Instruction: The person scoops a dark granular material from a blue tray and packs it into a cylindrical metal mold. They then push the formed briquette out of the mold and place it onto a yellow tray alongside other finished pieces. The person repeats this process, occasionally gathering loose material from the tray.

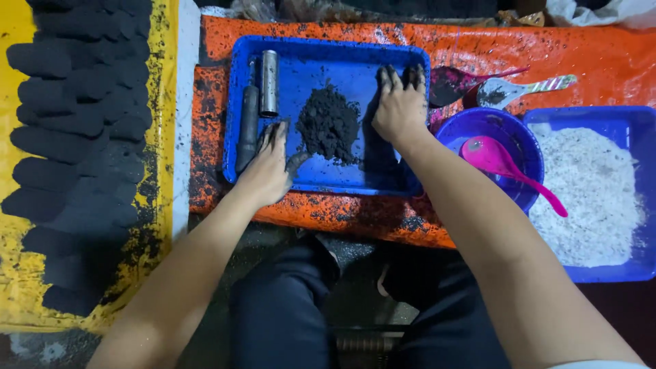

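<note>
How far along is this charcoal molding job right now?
Done: rows of black pressed blocks lie on the yellow sheet. In hand: the left hand and right hand rest flat in the blue tray, either side of a black powder pile. Left: that pile is unshaped, and the metal tube and dark rod lie unused beside it.

A tray (417, 58) sits centre on a sheet (601, 61), holding a powder heap (329, 123) at its middle. Left hand (268, 171) rests left of the heap, right hand (400, 106) right of it. Two tubes (258, 102) lie along the tray's left side. A bowl (471, 130) with a spoon (502, 164) stands right of the tray; a second tray (646, 119) of granules lies beyond. Pressed blocks (75, 137) lie in rows far left.
</note>
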